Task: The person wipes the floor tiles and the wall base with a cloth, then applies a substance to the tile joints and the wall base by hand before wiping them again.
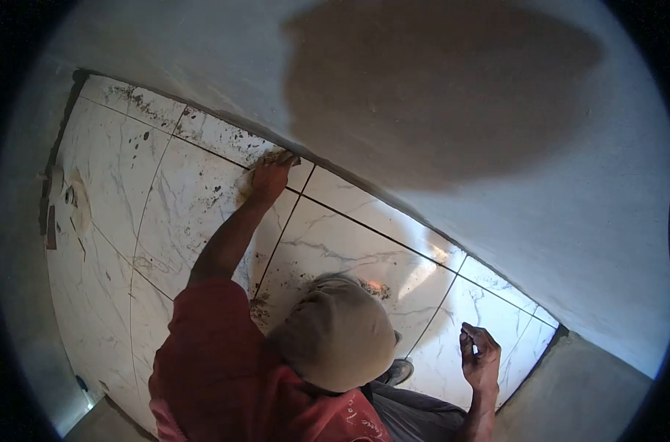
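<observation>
Wearer's own hands: out of view; cannot tell whether spread, pressed together or pinching.
Co-worker's left hand: stretched far toward the wall, fingers bent over a brown scrap, apparently to hold it down on the tiles.
Brown scrap: mostly hidden under those fingers, on the narrow strip beside the wall; cannot tell whether cloth or sponge.
Co-worker's right hand: raised at right, thumb and fingers bent close together; cannot tell whether pinching anything; perhaps out there for balance.
Cap and red shirt: low over the near tiles, seemingly for reach.
Shoe: on the tiles, probably bearing weight.
Dark grit: scattered left of the scrap.
</observation>
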### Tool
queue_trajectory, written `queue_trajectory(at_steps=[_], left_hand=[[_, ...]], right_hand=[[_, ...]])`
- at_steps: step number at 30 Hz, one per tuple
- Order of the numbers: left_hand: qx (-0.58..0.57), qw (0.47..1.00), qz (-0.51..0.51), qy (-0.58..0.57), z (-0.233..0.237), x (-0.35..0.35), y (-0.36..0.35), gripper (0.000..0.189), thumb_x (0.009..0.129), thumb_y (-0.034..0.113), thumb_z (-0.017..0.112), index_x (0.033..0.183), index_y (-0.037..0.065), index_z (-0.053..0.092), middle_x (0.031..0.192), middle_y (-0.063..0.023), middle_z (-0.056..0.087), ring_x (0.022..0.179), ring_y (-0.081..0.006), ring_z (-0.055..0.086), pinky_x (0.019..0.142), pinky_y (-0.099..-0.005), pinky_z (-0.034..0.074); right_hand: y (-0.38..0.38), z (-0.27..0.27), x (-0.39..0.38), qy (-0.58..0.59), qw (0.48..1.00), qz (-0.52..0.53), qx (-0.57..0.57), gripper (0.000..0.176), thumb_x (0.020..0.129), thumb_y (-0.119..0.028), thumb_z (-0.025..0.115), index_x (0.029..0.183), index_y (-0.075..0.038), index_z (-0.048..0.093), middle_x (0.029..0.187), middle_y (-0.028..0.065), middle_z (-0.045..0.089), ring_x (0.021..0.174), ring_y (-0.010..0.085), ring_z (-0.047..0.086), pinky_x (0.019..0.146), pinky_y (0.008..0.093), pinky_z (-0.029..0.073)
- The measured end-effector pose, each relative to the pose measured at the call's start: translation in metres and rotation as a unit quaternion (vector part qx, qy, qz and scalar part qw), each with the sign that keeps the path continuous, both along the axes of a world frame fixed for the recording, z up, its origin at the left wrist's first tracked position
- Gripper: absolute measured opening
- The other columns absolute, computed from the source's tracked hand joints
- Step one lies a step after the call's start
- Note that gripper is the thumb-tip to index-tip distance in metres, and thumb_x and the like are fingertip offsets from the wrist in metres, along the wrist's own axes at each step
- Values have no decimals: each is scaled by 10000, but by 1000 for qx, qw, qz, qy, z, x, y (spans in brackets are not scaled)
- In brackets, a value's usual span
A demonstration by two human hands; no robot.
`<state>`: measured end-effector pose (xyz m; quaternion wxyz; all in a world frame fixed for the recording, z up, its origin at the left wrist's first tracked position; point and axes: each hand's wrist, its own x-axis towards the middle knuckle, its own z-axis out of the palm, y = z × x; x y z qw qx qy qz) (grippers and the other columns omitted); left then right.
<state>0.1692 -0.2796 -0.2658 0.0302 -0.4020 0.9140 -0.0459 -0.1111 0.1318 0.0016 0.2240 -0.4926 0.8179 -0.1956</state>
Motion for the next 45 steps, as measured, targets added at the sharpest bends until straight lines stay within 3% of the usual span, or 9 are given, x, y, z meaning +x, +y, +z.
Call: queue_trajectory(at_steps=[5,8,13,18,31,37,40,43,45], left_hand=[[96,955,266,-86,-2,2,-16,297,814,142,476,1087,191,581,1060,-27,613,918,-243,594,799,-425,414],[-80,966,220,112,-28,39,-39,215,814,156,466,971,107,605,860,-100,642,891,-250,595,789,-449,428],[108,959,262,1,-4,-24,25,232,806,153,480,1001,109,596,1055,-94,580,982,-231,556,802,-402,430],[-57,989,48,127,-10,-20,87,184,775,125,513,924,81,611,1083,-86,556,959,-232,549,797,-380,438],[-32,976,-9,217,-47,34,44,194,766,77,495,923,65,608,964,-108,606,881,-248,581,739,-380,471],[88,972,203,79,-20,9,-5,181,776,80,504,914,16,601,901,-178,616,876,-308,593,752,-444,464],[-237,953,-2,190,-58,8,24,143,779,70,495,820,7,617,753,-181,618,750,-331,604,744,-432,464],[176,740,70,645,-69,0,19,177,777,66,492,877,1,623,792,-212,614,768,-352,598,774,-433,456],[104,979,83,152,-23,-3,-13,248,788,80,486,992,2,605,955,-212,602,872,-359,580,798,-440,446]], right_hand=[[25,7,-2,10,999,-40,29,139,819,-27,576,955,-9,600,862,178,633,744,300,633,637,345,502],[37,15,-2,18,998,-56,35,136,821,-25,574,955,-8,588,865,172,635,741,298,633,629,344,502],[22,15,0,13,998,-36,43,132,824,-32,573,954,-7,573,875,179,634,752,303,633,649,349,503],[8,5,2,21,1000,14,-7,104,824,-32,574,906,32,575,838,176,640,683,258,626,612,319,492],[14,3,-1,1,999,-18,31,158,808,4,569,965,-4,584,828,176,627,723,301,633,619,349,500],[9,-2,3,6,999,-23,47,163,806,-2,572,968,1,594,833,182,625,712,292,635,616,343,500],[1,-5,5,8,999,-9,35,154,809,-10,568,960,4,597,845,187,626,728,304,637,624,355,505],[-5,-9,3,-1,999,-11,41,142,811,-16,571,950,1,595,844,188,626,738,316,636,638,357,506],[-5,-8,4,2,999,8,53,134,814,-18,572,944,-1,594,842,189,626,741,321,635,646,356,507]])
